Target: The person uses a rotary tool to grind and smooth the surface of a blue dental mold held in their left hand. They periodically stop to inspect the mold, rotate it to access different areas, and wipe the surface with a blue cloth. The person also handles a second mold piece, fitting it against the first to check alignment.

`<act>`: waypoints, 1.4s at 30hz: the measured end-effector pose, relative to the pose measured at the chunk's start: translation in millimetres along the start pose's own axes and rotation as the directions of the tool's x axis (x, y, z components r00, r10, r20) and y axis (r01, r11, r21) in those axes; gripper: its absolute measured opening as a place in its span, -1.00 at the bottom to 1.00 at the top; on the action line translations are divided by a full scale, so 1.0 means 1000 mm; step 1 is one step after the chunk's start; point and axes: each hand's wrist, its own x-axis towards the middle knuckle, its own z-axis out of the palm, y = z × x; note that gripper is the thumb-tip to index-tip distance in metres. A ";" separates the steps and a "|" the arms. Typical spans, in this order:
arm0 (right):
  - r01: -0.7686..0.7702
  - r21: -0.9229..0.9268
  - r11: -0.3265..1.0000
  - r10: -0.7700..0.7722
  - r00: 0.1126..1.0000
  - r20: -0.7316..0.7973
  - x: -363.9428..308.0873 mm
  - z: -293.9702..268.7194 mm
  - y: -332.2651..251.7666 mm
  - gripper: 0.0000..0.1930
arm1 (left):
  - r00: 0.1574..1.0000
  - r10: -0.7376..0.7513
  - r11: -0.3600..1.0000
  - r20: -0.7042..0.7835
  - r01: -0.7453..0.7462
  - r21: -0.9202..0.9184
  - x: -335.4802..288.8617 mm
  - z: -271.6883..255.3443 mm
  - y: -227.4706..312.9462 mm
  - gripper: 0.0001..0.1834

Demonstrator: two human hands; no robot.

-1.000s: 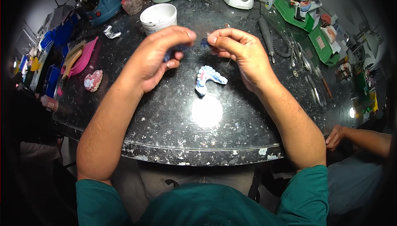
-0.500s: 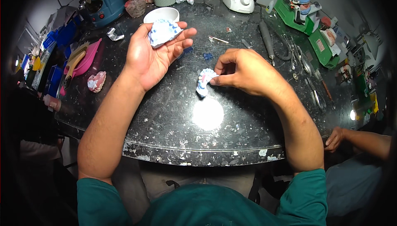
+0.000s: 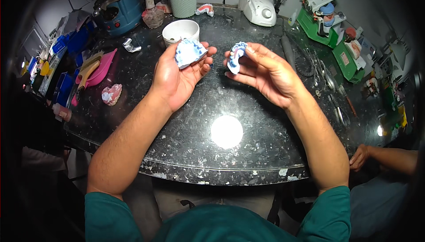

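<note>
In my left hand [image 3: 172, 82] lies a white and pale blue plaster dental cast [image 3: 189, 55], its tooth side facing up; thumb and fingers hold it at the edges. My right hand [image 3: 274, 76] grips a smaller horseshoe-shaped dental arch [image 3: 235, 66], blue and white with some pink, between thumb and fingers. Both pieces are held up over the dark workbench [image 3: 199, 153], side by side with a small gap between them. The underside of each is hidden.
Behind my left hand stands a white bowl [image 3: 170, 36]. A pink and white dental cast [image 3: 111, 95] and a pink dustpan [image 3: 99, 74] are at left. Metal hand tools [image 3: 336, 109] and green trays [image 3: 349, 64] lie at right. A co-worker's hand [image 3: 359, 157] rests near the right edge.
My right hand has lifted the horseshoe-shaped arch off the bench and turned it up. My left hand has come slightly right and lower with the cast. The whole view has shifted a little.
</note>
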 end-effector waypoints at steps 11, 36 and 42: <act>-0.019 0.262 0.965 0.037 0.997 -0.066 -0.001 0.011 0.004 -0.47 | 0.999 -0.040 0.999 -0.012 0.040 -0.029 -0.008 0.006 -0.007 -0.36; 0.579 -0.814 -0.031 -0.625 0.625 0.468 -0.017 0.042 0.025 -0.28 | 0.908 0.330 0.857 0.257 -0.402 0.321 -0.025 0.043 -0.030 -0.41; 0.596 -0.781 -0.186 -0.550 0.596 0.585 -0.014 0.038 0.019 -0.26 | 0.912 0.268 0.663 0.311 -0.409 0.628 -0.023 0.031 -0.017 -0.46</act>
